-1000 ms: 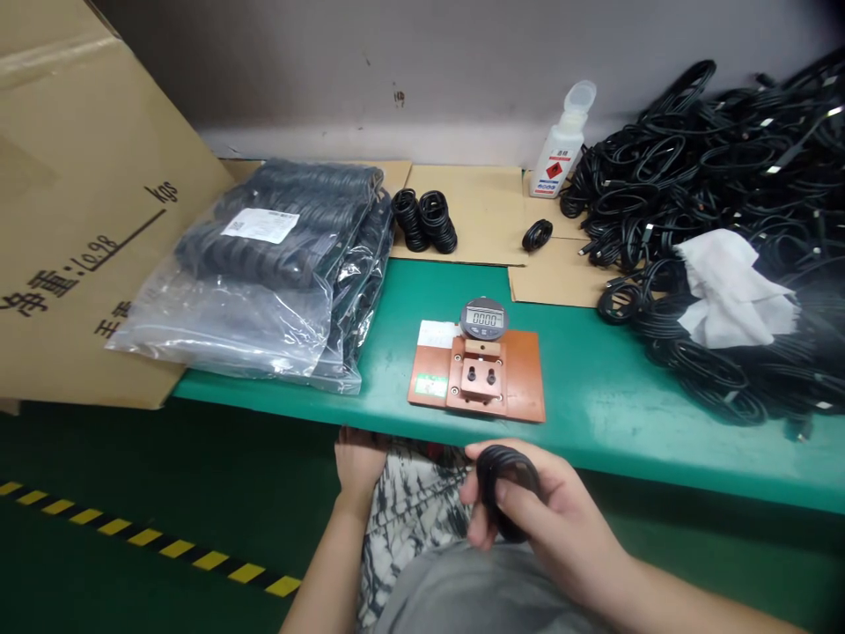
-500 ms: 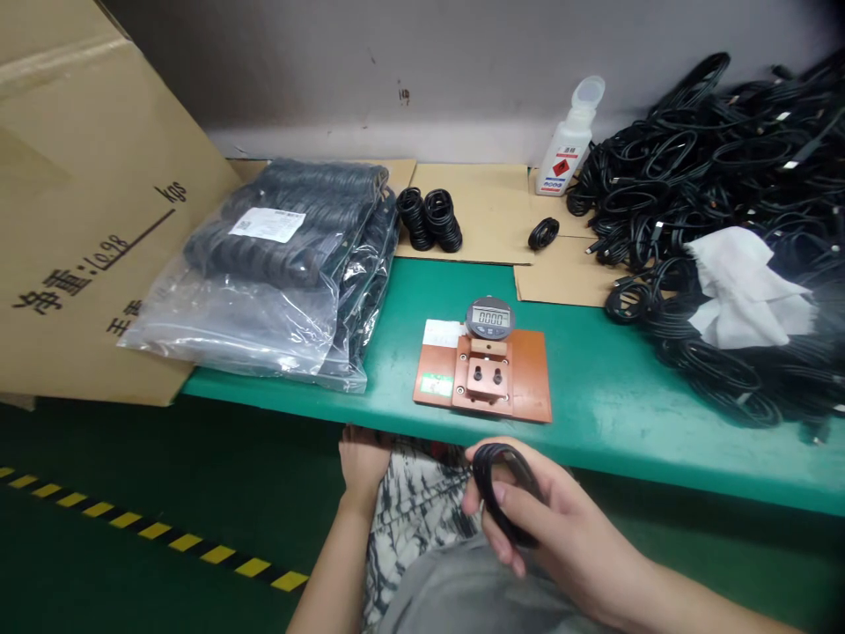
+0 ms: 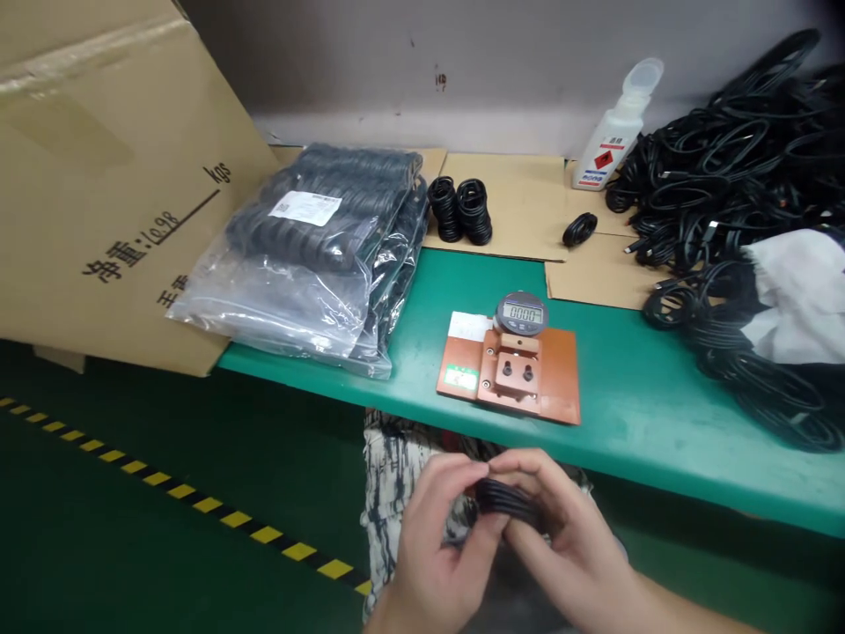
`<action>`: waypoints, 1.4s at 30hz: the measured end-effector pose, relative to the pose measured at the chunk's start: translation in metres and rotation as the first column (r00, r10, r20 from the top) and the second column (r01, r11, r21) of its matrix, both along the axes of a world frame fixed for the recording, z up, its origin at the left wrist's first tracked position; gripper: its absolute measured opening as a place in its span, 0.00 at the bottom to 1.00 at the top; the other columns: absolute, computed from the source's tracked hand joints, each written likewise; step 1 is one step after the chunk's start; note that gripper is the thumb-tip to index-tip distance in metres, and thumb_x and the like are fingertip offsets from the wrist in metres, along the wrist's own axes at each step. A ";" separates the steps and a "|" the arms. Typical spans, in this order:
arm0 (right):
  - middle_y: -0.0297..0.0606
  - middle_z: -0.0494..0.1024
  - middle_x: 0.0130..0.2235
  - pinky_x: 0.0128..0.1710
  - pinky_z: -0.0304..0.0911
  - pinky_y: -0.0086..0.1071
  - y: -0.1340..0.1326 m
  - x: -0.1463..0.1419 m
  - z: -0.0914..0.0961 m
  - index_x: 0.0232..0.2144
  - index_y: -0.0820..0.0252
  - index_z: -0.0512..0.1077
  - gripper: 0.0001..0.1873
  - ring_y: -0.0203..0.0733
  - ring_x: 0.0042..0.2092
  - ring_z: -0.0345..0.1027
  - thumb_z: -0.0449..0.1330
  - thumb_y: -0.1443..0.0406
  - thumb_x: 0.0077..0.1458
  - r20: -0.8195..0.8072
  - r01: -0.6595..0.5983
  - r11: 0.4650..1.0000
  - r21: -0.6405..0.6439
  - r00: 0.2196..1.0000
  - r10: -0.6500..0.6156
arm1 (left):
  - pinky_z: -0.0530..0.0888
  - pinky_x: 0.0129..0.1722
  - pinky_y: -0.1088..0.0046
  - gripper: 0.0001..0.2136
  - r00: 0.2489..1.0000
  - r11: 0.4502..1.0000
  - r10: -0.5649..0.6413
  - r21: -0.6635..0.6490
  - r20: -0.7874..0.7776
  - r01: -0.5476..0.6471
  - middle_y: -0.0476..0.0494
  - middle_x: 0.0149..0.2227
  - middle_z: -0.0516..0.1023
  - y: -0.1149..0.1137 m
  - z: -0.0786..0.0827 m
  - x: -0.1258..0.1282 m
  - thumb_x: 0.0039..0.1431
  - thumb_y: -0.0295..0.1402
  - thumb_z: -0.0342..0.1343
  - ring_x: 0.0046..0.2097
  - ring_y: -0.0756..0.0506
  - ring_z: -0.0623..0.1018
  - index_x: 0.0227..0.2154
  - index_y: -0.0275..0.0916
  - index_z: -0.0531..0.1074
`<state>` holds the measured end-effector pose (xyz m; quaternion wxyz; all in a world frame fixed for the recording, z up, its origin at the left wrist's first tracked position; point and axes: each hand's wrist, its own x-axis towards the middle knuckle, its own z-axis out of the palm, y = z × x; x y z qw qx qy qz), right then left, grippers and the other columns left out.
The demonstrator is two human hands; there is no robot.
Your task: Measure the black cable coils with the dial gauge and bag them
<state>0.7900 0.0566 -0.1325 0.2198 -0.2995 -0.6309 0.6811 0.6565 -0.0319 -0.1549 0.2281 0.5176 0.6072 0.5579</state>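
Observation:
Below the front edge of the green bench (image 3: 627,414), both hands meet over my lap. My right hand (image 3: 568,546) curls its fingers round a small black coiled cable (image 3: 508,502). My left hand (image 3: 439,541) pinches the same coil from the left, thumb and fingers closed on it. Just above the hands, an orange fixture plate (image 3: 511,379) with a round digital gauge (image 3: 521,313) reading zeros lies on the bench.
Clear bags of black coils (image 3: 317,255) lie at the left beside a big cardboard box (image 3: 106,185). Two stacked coils (image 3: 462,210) and a single coil (image 3: 579,229) rest on cardboard sheets. A white bottle (image 3: 611,132), a heap of black cables (image 3: 739,194) and a white cloth (image 3: 802,295) fill the right.
My left hand has risen from beside my knee and joined the right hand on the coil. The view has shifted leftward, so bench items sit further right.

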 end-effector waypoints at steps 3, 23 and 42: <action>0.41 0.79 0.47 0.47 0.72 0.33 0.000 0.006 0.001 0.50 0.51 0.67 0.19 0.43 0.48 0.76 0.57 0.72 0.58 -0.010 -0.002 1.000 0.023 1.000 0.002 | 0.75 0.47 0.67 0.17 1.000 0.999 -0.022 -0.024 -0.006 0.022 0.41 0.45 0.73 0.002 0.004 -0.003 0.61 0.21 0.55 0.47 0.44 0.76 0.50 0.43 0.69; 0.36 0.75 0.31 0.30 0.63 0.30 0.036 0.007 0.015 0.34 0.58 0.74 0.09 0.38 0.30 0.67 0.59 0.60 0.64 0.233 -0.272 0.960 0.067 0.940 0.250 | 0.75 0.40 0.77 0.13 0.992 0.989 -0.116 -0.086 0.053 0.120 0.47 0.37 0.77 0.006 0.028 -0.011 0.59 0.18 0.57 0.39 0.49 0.79 0.40 0.43 0.75; 0.38 0.72 0.32 0.31 0.64 0.31 0.044 0.008 0.017 0.34 0.57 0.75 0.10 0.40 0.33 0.68 0.57 0.61 0.65 0.083 -0.091 0.967 0.237 0.994 0.073 | 0.72 0.45 0.69 0.14 0.425 0.815 -0.210 -0.082 0.880 0.574 0.41 0.40 0.79 0.024 0.024 -0.013 0.63 0.37 0.58 0.41 0.43 0.78 0.48 0.38 0.76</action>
